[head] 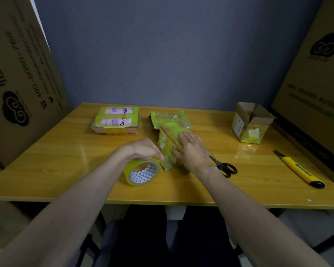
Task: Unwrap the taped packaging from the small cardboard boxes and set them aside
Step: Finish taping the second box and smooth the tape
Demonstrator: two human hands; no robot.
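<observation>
- Left part of the tabletop (46, 160) lies bare, open from the front edge up to the flat box (116, 120).
- Tape roll (142, 171), wrapped box (170, 149) and scissors (223, 166) crowd the middle.
- Bare strip separates scissors and knife (300, 169).
- Open box (251, 124) blocks the far right; big cartons (21, 83) wall both sides, seemingly touching the tabletop's edges.

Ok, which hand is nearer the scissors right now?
The right hand. It lies flat on the taped box, and the scissors lie on the table just beside its wrist. The left hand grips the tape roll, on the far side of the box from them.
</observation>
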